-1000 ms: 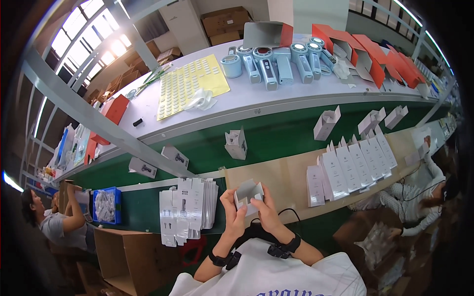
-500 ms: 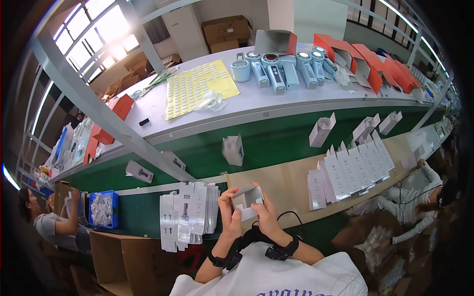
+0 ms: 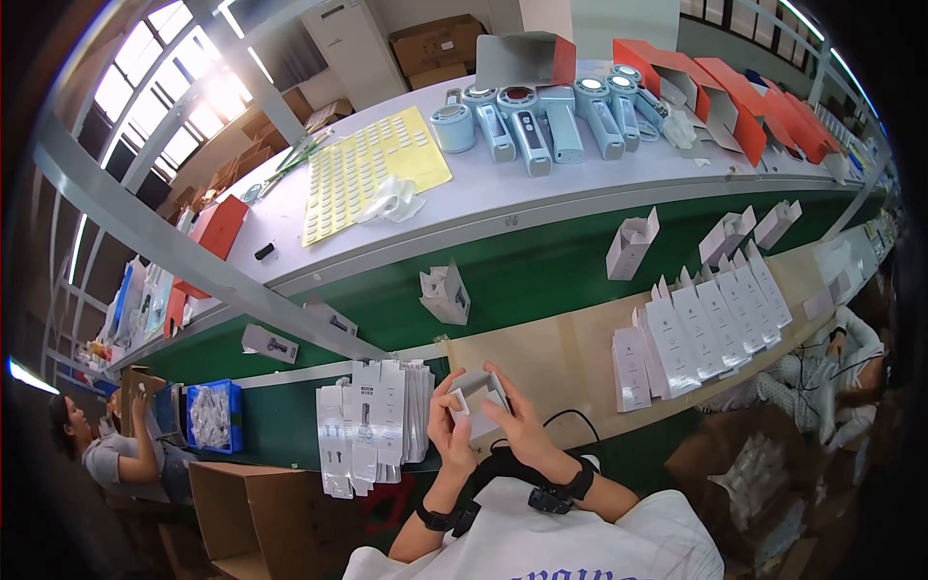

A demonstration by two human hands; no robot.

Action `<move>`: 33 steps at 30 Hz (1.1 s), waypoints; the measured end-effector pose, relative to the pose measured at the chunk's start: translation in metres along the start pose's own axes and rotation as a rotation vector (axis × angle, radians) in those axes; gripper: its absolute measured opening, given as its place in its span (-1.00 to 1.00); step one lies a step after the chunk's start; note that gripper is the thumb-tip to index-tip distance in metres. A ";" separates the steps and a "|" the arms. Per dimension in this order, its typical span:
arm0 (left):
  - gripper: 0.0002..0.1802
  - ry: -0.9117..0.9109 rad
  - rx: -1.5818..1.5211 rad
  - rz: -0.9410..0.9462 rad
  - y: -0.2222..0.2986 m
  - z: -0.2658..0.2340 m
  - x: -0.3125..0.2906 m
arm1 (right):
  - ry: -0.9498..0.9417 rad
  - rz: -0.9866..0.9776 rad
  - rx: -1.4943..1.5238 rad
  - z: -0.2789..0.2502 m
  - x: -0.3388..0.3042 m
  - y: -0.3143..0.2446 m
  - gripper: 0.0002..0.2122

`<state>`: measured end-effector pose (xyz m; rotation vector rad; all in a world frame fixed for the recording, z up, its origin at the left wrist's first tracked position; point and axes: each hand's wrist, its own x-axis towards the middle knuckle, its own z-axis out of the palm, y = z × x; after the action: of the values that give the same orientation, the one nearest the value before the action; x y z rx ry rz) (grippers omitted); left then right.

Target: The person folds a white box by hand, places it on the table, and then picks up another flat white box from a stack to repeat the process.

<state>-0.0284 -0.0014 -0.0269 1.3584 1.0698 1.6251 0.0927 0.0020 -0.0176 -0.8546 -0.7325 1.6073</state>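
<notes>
A small white carton [image 3: 482,386] with its open end toward me is held between both hands above the tan board [image 3: 541,353]. My left hand [image 3: 450,425] is closed around its left side, thumb near the open rim. My right hand [image 3: 519,425] grips the right side, thumb at the near flap. Left of my hands lies a pile of flattened white cartons [image 3: 372,420] with printed pictures. On the right, a row of white cartons [image 3: 698,333] stands upright with their top flaps raised.
Beyond the board runs a green strip [image 3: 541,256] carrying several spaced cartons [image 3: 633,244]. Light-blue handheld devices [image 3: 532,140] and a yellow sticker sheet [image 3: 372,169] lie on the far white table [image 3: 522,198]. A blue bin [image 3: 215,416] and brown box [image 3: 256,512] are at left. Co-workers sit on both sides.
The carton in my hands has tilted, and my right thumb has shifted along its near flap. The view has turned slightly. The person at right has drawn an arm in.
</notes>
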 end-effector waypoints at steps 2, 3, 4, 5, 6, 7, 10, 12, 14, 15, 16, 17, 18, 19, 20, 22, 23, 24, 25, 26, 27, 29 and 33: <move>-0.65 -0.074 -0.043 0.025 -0.006 -0.007 -0.001 | -0.035 0.145 0.461 -0.006 0.002 -0.001 -0.51; -0.65 -0.072 -0.042 0.013 -0.008 -0.006 -0.003 | -0.028 0.154 0.462 -0.009 0.004 -0.002 -0.51; -0.69 -0.025 -0.015 -0.076 -0.005 -0.004 -0.004 | -0.046 0.181 0.426 -0.012 0.008 -0.004 -0.52; -0.74 0.022 0.013 -0.163 -0.001 -0.001 -0.004 | -0.065 0.207 0.390 -0.014 0.011 -0.006 -0.54; -0.78 0.069 0.040 -0.250 0.001 0.001 -0.004 | -0.086 0.234 0.355 -0.017 0.014 -0.007 -0.56; -0.78 0.074 0.043 -0.259 0.001 0.005 -0.003 | -0.083 0.244 0.356 -0.020 0.015 -0.006 -0.56; -0.82 0.228 -0.087 -0.279 -0.001 0.020 0.000 | -0.170 0.221 0.073 -0.034 0.018 0.002 -0.60; -0.82 0.149 -0.072 -0.276 -0.001 0.022 0.003 | -0.165 0.207 0.070 -0.042 0.020 0.012 -0.60; -0.81 -0.012 -0.044 -0.257 -0.001 0.021 0.007 | -0.161 0.166 0.066 -0.046 0.021 0.017 -0.62; -0.81 -0.015 -0.041 -0.258 -0.002 0.021 0.009 | -0.160 0.165 0.069 -0.046 0.021 0.015 -0.62; -0.80 -0.037 -0.054 -0.239 -0.004 0.020 0.011 | -0.181 0.112 0.084 -0.047 0.021 0.013 -0.63; -0.80 -0.060 -0.067 -0.220 -0.006 0.019 0.012 | -0.201 0.057 0.099 -0.047 0.021 0.009 -0.64; -0.79 -0.084 -0.080 -0.201 -0.008 0.018 0.013 | -0.220 0.001 0.114 -0.047 0.022 0.006 -0.64; -0.79 -0.091 -0.078 -0.201 -0.010 0.017 0.013 | -0.216 -0.004 0.118 -0.048 0.021 0.004 -0.64; -0.78 -0.112 -0.053 -0.219 -0.012 0.016 0.013 | -0.210 -0.002 0.121 -0.048 0.020 0.001 -0.65; -0.75 -0.154 -0.004 -0.255 -0.014 0.016 0.013 | -0.198 0.001 0.125 -0.049 0.020 -0.002 -0.67; -0.75 -0.162 -0.003 -0.256 -0.015 0.018 0.013 | -0.193 -0.003 0.129 -0.050 0.020 -0.002 -0.67; -0.72 -0.140 -0.031 -0.268 -0.011 0.023 0.015 | -0.173 -0.003 0.109 -0.050 0.021 -0.003 -0.66; -0.70 -0.118 -0.059 -0.281 -0.008 0.028 0.017 | -0.154 -0.002 0.088 -0.050 0.021 -0.003 -0.65; -0.67 -0.095 -0.087 -0.293 -0.007 0.031 0.018 | -0.135 0.000 0.067 -0.050 0.021 -0.003 -0.64; -0.67 -0.100 -0.090 -0.297 -0.009 0.033 0.018 | -0.129 -0.002 0.067 -0.050 0.020 -0.002 -0.64; -0.63 -0.116 -0.071 -0.274 -0.013 0.034 0.018 | -0.064 0.002 0.084 -0.050 0.020 0.000 -0.62; -0.62 -0.114 -0.066 -0.291 -0.013 0.037 0.020 | 0.005 -0.008 0.076 -0.049 0.022 0.004 -0.61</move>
<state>0.0052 0.0267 -0.0286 1.1761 1.0801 1.3425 0.1288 0.0233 -0.0510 -0.7999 -0.6659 1.6154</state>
